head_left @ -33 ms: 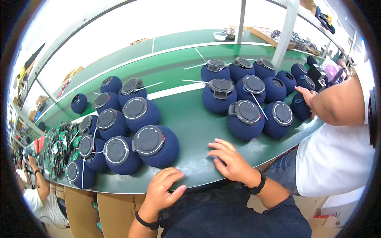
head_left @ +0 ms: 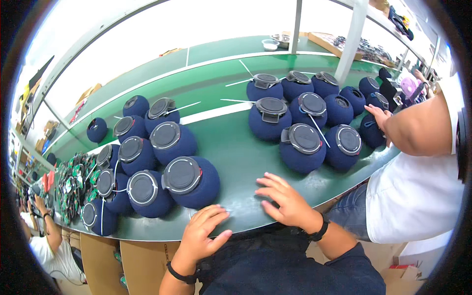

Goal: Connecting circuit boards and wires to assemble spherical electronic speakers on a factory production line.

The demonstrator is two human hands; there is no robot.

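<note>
Left hand (head_left: 201,233) and right hand (head_left: 290,204) are empty; bumping the blue ball (head_left: 199,184) at left's twelve o'clock could roll it.

Left forearm (head_left: 173,284) partly beyond lower edge

A head-worn fisheye looks down across the green workbench (head_left: 241,164).

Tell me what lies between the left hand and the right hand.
The head view shows bare green table between the left hand and the right hand.
</note>
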